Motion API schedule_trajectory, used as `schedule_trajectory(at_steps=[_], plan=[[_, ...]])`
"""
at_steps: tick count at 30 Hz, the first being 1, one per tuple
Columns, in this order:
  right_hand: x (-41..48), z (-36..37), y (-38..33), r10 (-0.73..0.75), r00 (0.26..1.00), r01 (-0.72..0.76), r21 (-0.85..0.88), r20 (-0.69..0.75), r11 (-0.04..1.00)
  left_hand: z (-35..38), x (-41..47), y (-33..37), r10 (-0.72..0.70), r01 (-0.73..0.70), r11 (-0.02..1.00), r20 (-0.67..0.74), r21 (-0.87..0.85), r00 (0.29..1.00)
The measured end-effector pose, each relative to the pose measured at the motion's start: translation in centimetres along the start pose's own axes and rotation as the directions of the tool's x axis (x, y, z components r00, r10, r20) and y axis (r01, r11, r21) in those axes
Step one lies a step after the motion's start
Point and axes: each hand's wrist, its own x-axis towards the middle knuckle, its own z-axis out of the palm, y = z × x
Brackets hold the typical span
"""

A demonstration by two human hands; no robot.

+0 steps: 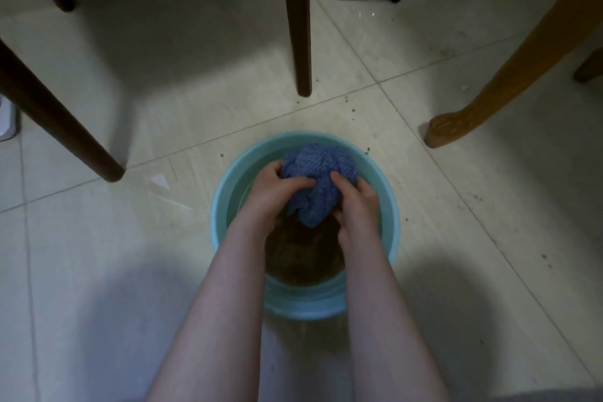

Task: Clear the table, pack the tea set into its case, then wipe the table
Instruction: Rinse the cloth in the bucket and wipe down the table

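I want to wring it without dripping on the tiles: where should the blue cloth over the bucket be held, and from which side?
Grip the blue cloth at its bunched middle, from both flanks, as the left hand and right hand do, fingers curled. It is a crumpled lump, loose end hanging over the bucket, so drips should fall inside.

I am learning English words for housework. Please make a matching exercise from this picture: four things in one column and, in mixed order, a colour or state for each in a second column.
Things
1. cloth
2. bucket
3. straight middle leg
4. carved leg

Colour or state
A. light brown, at the right
B. teal
C. blue, gripped by the left hand and the right hand
D. dark brown, beyond the bucket

Pairs: 1-C, 2-B, 3-D, 4-A
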Motion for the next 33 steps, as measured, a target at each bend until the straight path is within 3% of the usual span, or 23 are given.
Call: schedule_trajectory(at_steps=[4, 7, 9, 15, 19, 21, 24, 28, 33], plan=[[0.1, 0.7, -2.8, -0.09, 0.995, 0.091, -0.031, 0.031, 0.995, 1.5, -0.8, 2.1, -0.141, 0.183, 0.949, 0.172, -0.258, 0.975], [-1.7, 1.0, -6.0, 0.033, 0.997, -0.041, 0.121, 0.066, 0.992, 1.6, -2.6, 4.8, -0.354, 0.464, 0.831, 0.351, -0.308, 0.867], [-3.6, 1.3, -8.6, 0.109, 0.99, -0.123, 0.186, 0.087, 0.975, 1.4, -3.9, 6.8, -0.415, 0.52, 0.798, 0.346, -0.306, 0.841], [-10.8, 2.9, -17.8, 0.108, 0.992, -0.108, 0.0, -0.06, 0.994, 1.6, -10.1, 15.5, -0.422, 0.5, 0.74, 0.269, -0.449, 0.866], [-16.1, 4.6, -25.7, -0.013, 0.999, 0.001, -0.271, -0.042, 0.962, 1.9, -14.4, 21.7, -0.373, 0.301, 0.851, -0.09, -0.43, 0.924], [-19.3, 5.5, -30.2, -0.05, 0.999, 0.05, -0.333, 0.008, 0.942, 2.2, -17.3, 25.9, -0.336, 0.256, 0.89, -0.164, -0.378, 0.927], [-24.2, 7.0, -37.1, 0.018, 0.999, -0.01, -0.24, 0.03, 0.971, 2.8, -21.2, 32.3, -0.339, 0.266, 0.902, -0.178, -0.339, 0.924], [-30.2, 8.4, -46.6, 0.107, 0.994, -0.108, 0.042, 0.036, 0.993, 4.5, -26.0, 39.3, -0.323, 0.254, 0.899, -0.148, -0.357, 0.935], [-34.9, 8.0, -57.6, 0.031, 0.994, -0.043, 0.104, 0.106, 0.994, 7.4, -30.3, 46.8, -0.285, 0.221, 0.915, -0.154, -0.338, 0.946]])
